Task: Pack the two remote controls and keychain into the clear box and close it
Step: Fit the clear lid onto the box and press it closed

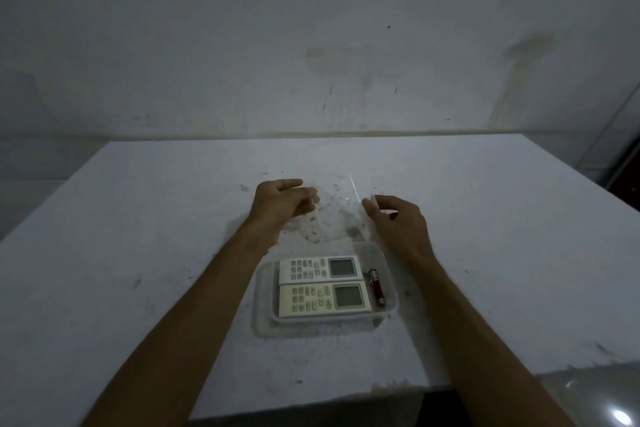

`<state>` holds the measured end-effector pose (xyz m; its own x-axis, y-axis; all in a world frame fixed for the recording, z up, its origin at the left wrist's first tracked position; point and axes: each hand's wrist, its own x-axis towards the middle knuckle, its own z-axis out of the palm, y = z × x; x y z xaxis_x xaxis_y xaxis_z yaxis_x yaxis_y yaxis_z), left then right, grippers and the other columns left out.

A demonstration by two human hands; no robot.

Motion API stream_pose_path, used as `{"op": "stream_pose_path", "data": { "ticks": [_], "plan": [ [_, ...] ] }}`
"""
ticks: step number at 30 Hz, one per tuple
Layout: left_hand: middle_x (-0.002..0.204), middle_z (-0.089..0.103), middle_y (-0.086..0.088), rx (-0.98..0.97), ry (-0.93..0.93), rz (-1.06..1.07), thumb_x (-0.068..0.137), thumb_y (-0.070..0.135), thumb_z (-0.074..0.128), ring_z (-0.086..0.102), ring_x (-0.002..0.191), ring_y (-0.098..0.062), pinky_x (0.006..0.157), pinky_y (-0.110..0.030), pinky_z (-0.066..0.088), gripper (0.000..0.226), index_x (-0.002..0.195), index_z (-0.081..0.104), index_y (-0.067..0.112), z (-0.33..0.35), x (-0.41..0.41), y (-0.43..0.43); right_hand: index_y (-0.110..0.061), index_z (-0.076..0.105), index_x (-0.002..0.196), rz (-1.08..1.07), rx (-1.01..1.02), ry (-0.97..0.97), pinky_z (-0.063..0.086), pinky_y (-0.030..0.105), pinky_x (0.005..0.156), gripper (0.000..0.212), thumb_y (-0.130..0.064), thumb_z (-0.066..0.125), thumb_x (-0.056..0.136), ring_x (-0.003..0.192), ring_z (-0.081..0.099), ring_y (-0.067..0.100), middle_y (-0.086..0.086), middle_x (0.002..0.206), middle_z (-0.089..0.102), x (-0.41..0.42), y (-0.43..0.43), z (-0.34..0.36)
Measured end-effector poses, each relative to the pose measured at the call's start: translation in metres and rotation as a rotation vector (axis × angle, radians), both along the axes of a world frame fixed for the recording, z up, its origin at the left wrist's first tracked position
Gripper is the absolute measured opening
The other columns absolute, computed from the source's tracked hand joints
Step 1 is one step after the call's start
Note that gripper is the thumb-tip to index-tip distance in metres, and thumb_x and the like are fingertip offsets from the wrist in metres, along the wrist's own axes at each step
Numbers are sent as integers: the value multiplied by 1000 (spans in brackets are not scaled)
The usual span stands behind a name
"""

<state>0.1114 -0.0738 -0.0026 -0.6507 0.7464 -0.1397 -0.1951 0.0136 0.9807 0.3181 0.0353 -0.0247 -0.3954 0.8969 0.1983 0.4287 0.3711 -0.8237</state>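
The clear box (265,302) sits uncovered on the white table. Two white remote controls lie side by side in it, the far remote (318,269) and the near remote (325,299), screens to the right. A red keychain (377,289) with a metal ring lies along the box's right end. Beyond the box, both hands hold the clear lid (337,210), which is tilted above the table. My left hand (284,204) grips its left edge and my right hand (398,222) its right edge.
The white table (138,218) is scuffed and speckled with dark marks. A stained wall (311,45) rises right behind it. The table's near edge drops off at the lower right to a glossy floor (595,399).
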Motion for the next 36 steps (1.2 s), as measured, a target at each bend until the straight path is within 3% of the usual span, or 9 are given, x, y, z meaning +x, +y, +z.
{"op": "stream_pose_path", "data": {
  "ticks": [5, 8, 12, 14, 17, 24, 29, 32, 36],
  "plan": [
    [95, 79, -22, 178, -181, -69, 85, -4, 79, 78, 92, -31, 72, -27, 62, 40, 121, 63, -8, 23, 18, -13, -19, 73, 117, 255, -474, 438, 55, 32, 80, 44, -54, 63, 93, 96, 75, 17, 0, 114, 77, 15, -3, 18],
    [107, 80, -9, 87, 197, -179, 89, 27, 81, 77, 98, -18, 75, -25, 60, 47, 128, 65, 6, 31, 26, -35, -11, 70, 116, 341, -604, 645, 58, 28, 75, 30, -34, 59, 101, 93, 75, 24, 12, 115, 76, 23, -13, 24],
    [149, 49, 20, -225, 857, -494, 65, 87, 70, 49, 129, -1, 104, -31, 44, 103, 152, 37, 44, 17, 28, -95, -10, 66, 126, 235, -569, 707, 58, 29, 72, 32, -29, 62, 101, 82, 74, 20, 14, 108, 77, 39, -28, 19],
    [156, 32, 23, -337, 979, -612, 53, 90, 75, 38, 135, 0, 108, -28, 37, 121, 155, 23, 49, -1, 31, -122, -11, 53, 139, 196, -583, 670, 58, 29, 71, 39, -25, 57, 103, 79, 73, 17, 11, 108, 78, 48, -36, 12],
    [153, 30, 24, -308, 1095, -548, 50, 90, 77, 39, 131, 4, 105, -20, 38, 126, 154, 21, 46, -27, 33, -135, -21, 59, 135, 128, -643, 634, 54, 30, 68, 32, -22, 56, 104, 74, 70, 13, 5, 102, 80, 52, -48, 1],
    [144, 46, 13, -307, 1075, -400, 49, 89, 78, 48, 122, -1, 95, -18, 39, 130, 155, 30, 31, -24, -10, -105, -17, 64, 129, 126, -665, 628, 53, 32, 72, 27, -22, 56, 104, 72, 65, 14, 3, 93, 80, 36, -43, 16],
    [149, 44, 15, -232, 938, -436, 58, 83, 79, 49, 131, -6, 109, -34, 48, 119, 155, 28, 38, -26, -28, -88, -15, 62, 135, 215, -557, 489, 52, 29, 68, 31, -14, 50, 106, 74, 59, 20, 13, 94, 71, 13, -25, 40],
    [155, 41, 17, 1, 586, -363, 75, 92, 48, 47, 138, -3, 106, -19, 44, 99, 157, 31, 40, -24, -21, -91, -6, 54, 140, 245, -414, 382, 51, 35, 73, 35, -14, 50, 106, 79, 57, 25, 13, 97, 71, 1, -15, 45],
    [133, 67, 13, 190, 519, -147, 97, 75, 18, 56, 128, -2, 108, -24, 33, 78, 128, 68, 24, -12, -22, -85, -8, 58, 137, 287, -282, 408, 48, 33, 67, 33, -16, 50, 106, 70, 57, 18, 4, 86, 71, -10, -14, 35]
  ]
}}
